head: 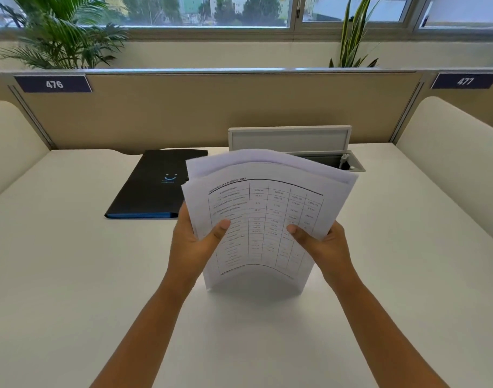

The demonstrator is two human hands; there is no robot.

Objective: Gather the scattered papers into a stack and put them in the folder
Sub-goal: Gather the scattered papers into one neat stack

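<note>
A stack of white papers [267, 208] stands upright on its lower edge on the white desk, bowed toward me; the front sheet shows a printed table. My left hand [194, 242] grips the stack's left edge with the thumb on the front. Gripping the right edge the same way is my right hand [320, 242]. A black folder [152, 189] with a blue spine and a small smile logo lies shut on the desk, behind and to the left of the papers. The stack hides its right corner.
The white desk [71, 275] is fenced by a beige partition at the back and cream side panels. An open cable box [323, 158] with a raised grey lid sits behind the papers. Plants stand beyond the partition.
</note>
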